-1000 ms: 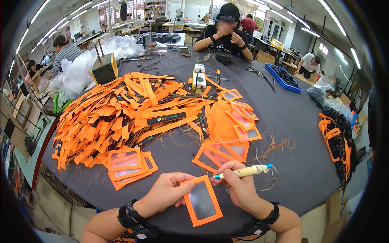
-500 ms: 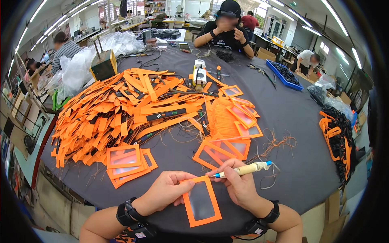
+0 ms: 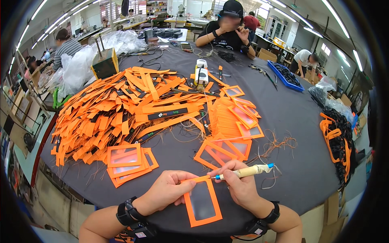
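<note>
My left hand (image 3: pixel 171 187) pinches the upper left corner of an orange frame with a clear window (image 3: pixel 202 201), which hangs over the near table edge. In my right hand (image 3: pixel 242 187) is a cream, pen-like tool with blue ends (image 3: pixel 248 171). Its thin tip touches or nearly touches the frame's upper right corner, where my right fingers also rest; exact contact is too small to tell. A few similar orange frames (image 3: pixel 130 165) lie stacked beyond my left hand. More window frames (image 3: pixel 221 154) fan out beyond my right hand.
A large heap of orange strips (image 3: pixel 117 109) covers the table's left half. Behind it stand a yellow-black box (image 3: pixel 105 63) and a white device with a cord (image 3: pixel 201 75). A blue tray (image 3: pixel 285 75) sits at far right. A person (image 3: pixel 229 30) sits across the table.
Both hands keep their hold on the frame and tool, with hardly any shift. The tool's tip stays by the upper right corner. The person opposite has moved a hand slightly.
</note>
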`<state>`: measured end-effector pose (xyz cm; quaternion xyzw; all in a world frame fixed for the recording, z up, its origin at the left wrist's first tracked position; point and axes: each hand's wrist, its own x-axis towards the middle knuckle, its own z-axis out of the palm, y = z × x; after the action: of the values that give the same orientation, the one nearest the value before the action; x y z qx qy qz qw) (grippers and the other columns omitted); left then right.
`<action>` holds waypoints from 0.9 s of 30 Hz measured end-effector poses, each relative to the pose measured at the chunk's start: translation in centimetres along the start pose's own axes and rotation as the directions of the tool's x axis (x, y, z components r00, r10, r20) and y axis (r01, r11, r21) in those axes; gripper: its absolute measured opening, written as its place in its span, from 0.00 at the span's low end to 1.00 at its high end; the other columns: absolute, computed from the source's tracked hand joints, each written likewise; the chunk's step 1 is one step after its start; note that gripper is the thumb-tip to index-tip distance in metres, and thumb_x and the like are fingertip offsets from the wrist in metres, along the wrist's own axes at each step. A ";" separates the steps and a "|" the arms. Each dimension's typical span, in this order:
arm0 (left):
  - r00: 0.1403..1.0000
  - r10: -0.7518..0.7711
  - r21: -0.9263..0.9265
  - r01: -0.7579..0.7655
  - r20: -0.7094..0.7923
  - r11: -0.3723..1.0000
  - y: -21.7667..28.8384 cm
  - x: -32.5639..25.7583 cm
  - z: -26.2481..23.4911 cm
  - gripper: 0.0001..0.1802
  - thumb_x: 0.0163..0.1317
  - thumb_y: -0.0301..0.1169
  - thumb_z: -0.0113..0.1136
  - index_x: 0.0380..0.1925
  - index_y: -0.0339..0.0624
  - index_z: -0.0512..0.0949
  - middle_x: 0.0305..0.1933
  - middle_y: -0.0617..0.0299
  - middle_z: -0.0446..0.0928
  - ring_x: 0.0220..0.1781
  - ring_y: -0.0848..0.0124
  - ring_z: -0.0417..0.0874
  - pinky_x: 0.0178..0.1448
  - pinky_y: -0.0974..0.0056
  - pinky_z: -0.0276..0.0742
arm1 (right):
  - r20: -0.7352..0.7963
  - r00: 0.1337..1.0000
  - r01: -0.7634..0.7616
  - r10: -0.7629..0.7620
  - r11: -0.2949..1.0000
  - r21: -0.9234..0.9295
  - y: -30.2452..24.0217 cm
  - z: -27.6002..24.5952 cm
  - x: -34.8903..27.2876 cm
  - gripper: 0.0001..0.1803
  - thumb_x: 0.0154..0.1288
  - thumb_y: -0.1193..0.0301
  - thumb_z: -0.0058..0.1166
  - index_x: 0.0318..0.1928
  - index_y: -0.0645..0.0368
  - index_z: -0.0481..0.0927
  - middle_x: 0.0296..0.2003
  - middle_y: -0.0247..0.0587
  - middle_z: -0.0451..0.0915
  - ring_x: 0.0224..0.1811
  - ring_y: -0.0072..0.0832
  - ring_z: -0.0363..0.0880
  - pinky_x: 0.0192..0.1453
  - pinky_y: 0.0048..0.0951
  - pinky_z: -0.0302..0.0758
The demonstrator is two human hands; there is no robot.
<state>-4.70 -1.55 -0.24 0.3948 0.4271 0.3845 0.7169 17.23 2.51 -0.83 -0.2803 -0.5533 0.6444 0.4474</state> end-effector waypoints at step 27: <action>1.000 0.015 0.036 -0.015 -0.006 0.999 0.3 -0.1 0.2 0.14 0.66 0.30 0.53 0.46 0.31 0.79 0.22 0.69 0.74 0.15 0.84 0.70 0.17 0.78 0.63 | 0.012 1.000 -0.004 0.004 1.000 0.026 -0.2 0.0 0.0 0.07 0.72 0.71 0.48 0.41 0.64 0.74 0.42 0.47 0.82 0.44 0.23 0.79 0.51 0.24 0.75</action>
<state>-4.60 -1.58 0.14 0.4098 0.4333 0.3832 0.7053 17.22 2.52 -0.65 -0.2718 -0.5469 0.6541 0.4464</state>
